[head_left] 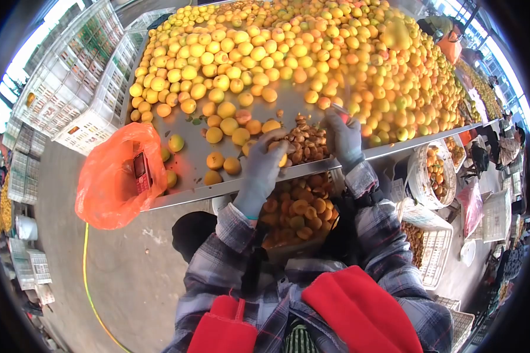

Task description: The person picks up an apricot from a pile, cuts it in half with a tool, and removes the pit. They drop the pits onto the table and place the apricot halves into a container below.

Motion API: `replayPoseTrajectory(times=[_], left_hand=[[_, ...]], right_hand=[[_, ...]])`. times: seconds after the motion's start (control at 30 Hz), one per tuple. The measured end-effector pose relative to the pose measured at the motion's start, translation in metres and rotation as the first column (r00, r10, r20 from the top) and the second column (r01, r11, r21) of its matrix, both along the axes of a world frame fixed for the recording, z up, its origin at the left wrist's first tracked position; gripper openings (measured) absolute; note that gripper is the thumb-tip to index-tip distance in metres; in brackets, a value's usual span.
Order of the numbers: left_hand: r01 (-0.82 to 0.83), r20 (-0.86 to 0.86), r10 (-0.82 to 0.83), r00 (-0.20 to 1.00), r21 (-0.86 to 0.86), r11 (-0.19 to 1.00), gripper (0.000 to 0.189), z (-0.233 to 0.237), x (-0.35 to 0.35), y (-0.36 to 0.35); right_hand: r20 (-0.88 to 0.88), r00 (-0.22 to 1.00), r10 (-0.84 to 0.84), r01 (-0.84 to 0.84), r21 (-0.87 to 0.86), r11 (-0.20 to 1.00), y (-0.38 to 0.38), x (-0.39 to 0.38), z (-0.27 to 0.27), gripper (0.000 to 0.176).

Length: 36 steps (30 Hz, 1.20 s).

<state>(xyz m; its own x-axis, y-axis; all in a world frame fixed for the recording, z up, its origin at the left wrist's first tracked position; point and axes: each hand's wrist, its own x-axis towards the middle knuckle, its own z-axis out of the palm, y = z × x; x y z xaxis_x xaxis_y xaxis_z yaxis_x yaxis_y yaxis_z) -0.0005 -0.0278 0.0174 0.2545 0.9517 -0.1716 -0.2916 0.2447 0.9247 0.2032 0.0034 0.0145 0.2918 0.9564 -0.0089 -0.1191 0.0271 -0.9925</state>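
Many yellow-orange fruits (pixel 241 53) cover a metal table (pixel 188 141). My left hand (pixel 262 167), in a grey glove, is closed around an orange fruit (pixel 283 159) near the table's front edge. Just right of it lies a heap of brown pits (pixel 306 141). My right hand (pixel 344 138), also gloved, is beside the heap with its fingers closed on a small tool with a red handle (pixel 343 116); its blade is hard to make out. Below the edge, between my arms, a container holds halved fruits (pixel 300 212).
An orange plastic bag (pixel 109 182) with a red phone (pixel 141 172) hangs at the table's left corner. White crates (pixel 70 82) stand at left. On the right are a bucket of fruit (pixel 421 176), a white crate (pixel 439 250) and people farther off.
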Motion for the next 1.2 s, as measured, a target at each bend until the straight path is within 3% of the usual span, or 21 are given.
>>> replayPoseTrajectory(times=[0.07,0.1,0.17,0.23,0.3,0.33,0.37,0.43,0.5,0.57,0.6,0.63,0.67,0.7,0.77,0.83,0.9,1.03,1.07,1.13,1.2], left_hand=[[0.119,-0.197,-0.032,0.98,0.449,0.885,0.021,-0.009,0.003,-0.004],[0.109,-0.194,-0.022,0.981,0.451,0.886,0.021,-0.006,0.003,-0.008],[0.269,-0.215,-0.209,0.954,0.31,0.912,0.019,0.004,0.004,-0.017],[0.181,-0.164,-0.127,0.978,0.378,0.908,0.02,-0.001,0.003,-0.014],[-0.191,-0.023,0.215,0.976,0.37,0.909,0.021,0.002,-0.004,-0.009],[-0.233,0.107,0.22,0.97,0.124,0.965,0.02,0.007,-0.009,-0.005],[-0.238,0.108,0.225,0.968,0.129,0.963,0.02,0.007,-0.011,-0.002],[-0.368,0.195,0.368,0.909,-0.038,0.929,0.018,0.004,-0.015,0.002],[-0.39,0.214,0.381,0.899,-0.001,0.921,0.018,0.002,-0.018,0.001],[-0.436,0.219,0.42,0.881,0.027,0.9,0.023,0.001,-0.022,0.001],[-0.449,0.225,0.433,0.873,0.022,0.893,0.023,-0.002,-0.023,0.004],[-0.438,0.242,0.416,0.876,0.04,0.898,0.029,-0.005,-0.024,0.008],[-0.42,0.258,0.392,0.883,0.061,0.905,0.035,-0.007,-0.023,0.01],[-0.419,0.262,0.391,0.882,0.059,0.906,0.035,-0.004,-0.018,0.009],[-0.241,0.568,0.074,0.82,0.224,0.944,0.035,0.007,-0.004,0.008],[-0.219,0.527,0.05,0.848,0.262,0.94,0.038,0.003,-0.005,0.011],[-0.172,0.438,0.012,0.899,0.328,0.929,0.047,0.002,-0.007,0.012],[-0.129,0.512,-0.017,0.859,0.248,0.96,0.047,0.011,-0.005,0.006],[-0.126,0.252,0.029,0.967,0.379,0.917,0.049,0.009,-0.007,0.009],[-0.082,-0.166,0.206,0.964,0.551,0.83,0.054,0.01,-0.007,0.008],[-0.059,-0.161,0.158,0.974,0.495,0.867,0.052,0.006,0.003,0.001]], right_hand=[[0.074,0.995,0.07,-0.064,-0.08,0.995,-0.003,-0.004,0.008,0.017],[0.07,0.987,0.142,-0.139,-0.038,0.99,-0.001,-0.011,0.011,0.016],[0.072,0.973,0.219,-0.22,0.006,0.975,0.009,-0.017,0.007,0.016],[0.466,0.825,0.318,-0.38,0.042,0.924,0.034,-0.015,-0.017,0.019],[0.448,0.769,0.456,-0.455,-0.116,0.883,0.052,-0.024,-0.02,0.029],[0.718,0.54,0.44,-0.411,-0.231,0.882,0.055,-0.041,-0.009,0.033],[0.885,0.229,0.405,-0.327,-0.322,0.889,0.058,-0.056,-0.003,0.039],[0.863,0.198,0.466,-0.308,-0.396,0.865,0.061,-0.079,0.005,0.048],[0.827,0.112,0.551,-0.181,-0.528,0.829,0.054,-0.09,0.023,0.046],[0.861,0.136,0.491,-0.237,-0.453,0.86,0.045,-0.085,0.026,0.04],[0.63,0.549,0.55,-0.464,-0.318,0.827,0.048,-0.073,0.011,0.035],[0.209,0.781,0.589,-0.584,-0.092,0.807,0.04,-0.078,0.02,0.032],[-0.104,0.831,0.546,-0.556,-0.119,0.823,0.025,-0.075,0.034,0.026],[-0.1,0.832,0.546,-0.554,-0.121,0.823,0.018,-0.073,0.03,0.026],[-0.037,0.805,0.592,-0.592,0.019,0.806,0.009,-0.063,0.022,0.024],[-0.064,0.676,0.734,-0.737,-0.079,0.672,-0.003,-0.056,0.032,0.028],[-0.082,0.865,0.495,-0.496,0.006,0.868,-0.024,-0.074,0.05,0.033],[-0.106,0.888,0.447,-0.445,0.045,0.894,-0.037,-0.062,0.053,0.033],[-0.077,0.906,0.417,-0.411,0.082,0.908,-0.037,-0.06,0.047,0.033],[0.018,0.932,0.362,-0.363,0.076,0.929,-0.042,-0.057,0.043,0.032],[0.057,0.956,0.288,-0.292,0.076,0.953,-0.045,-0.053,0.032,0.032]])
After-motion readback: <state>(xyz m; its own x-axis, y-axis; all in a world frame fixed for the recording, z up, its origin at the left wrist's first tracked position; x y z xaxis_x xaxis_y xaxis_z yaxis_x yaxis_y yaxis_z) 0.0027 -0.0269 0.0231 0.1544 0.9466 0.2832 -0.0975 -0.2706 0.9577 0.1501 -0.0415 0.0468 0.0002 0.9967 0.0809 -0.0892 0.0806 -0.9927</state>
